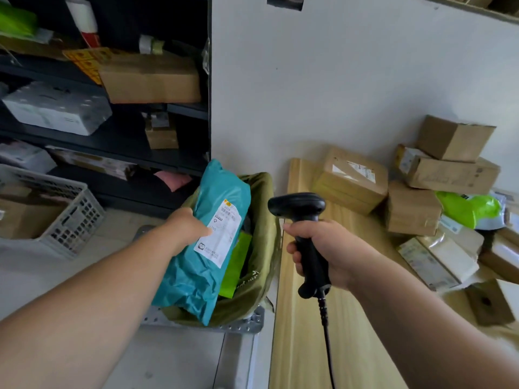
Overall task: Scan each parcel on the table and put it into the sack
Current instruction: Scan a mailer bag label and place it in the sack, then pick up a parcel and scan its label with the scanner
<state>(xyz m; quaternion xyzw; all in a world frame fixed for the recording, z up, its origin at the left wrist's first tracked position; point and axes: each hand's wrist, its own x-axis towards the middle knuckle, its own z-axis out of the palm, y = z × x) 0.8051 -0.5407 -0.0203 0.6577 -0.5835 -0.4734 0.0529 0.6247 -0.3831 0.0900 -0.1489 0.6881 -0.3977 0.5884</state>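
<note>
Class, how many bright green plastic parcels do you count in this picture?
3: one green parcel in the sack beside the teal parcel; another among the boxes on the table; a third on the shelving, top left. Others may be hidden.

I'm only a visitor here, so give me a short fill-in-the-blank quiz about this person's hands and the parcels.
The teal parcel is held by the ____ hand.
The right hand grips a black ____.
The teal parcel is at the mouth of the olive-green ____.
Missing: left (the left hand); scanner; sack.
</note>
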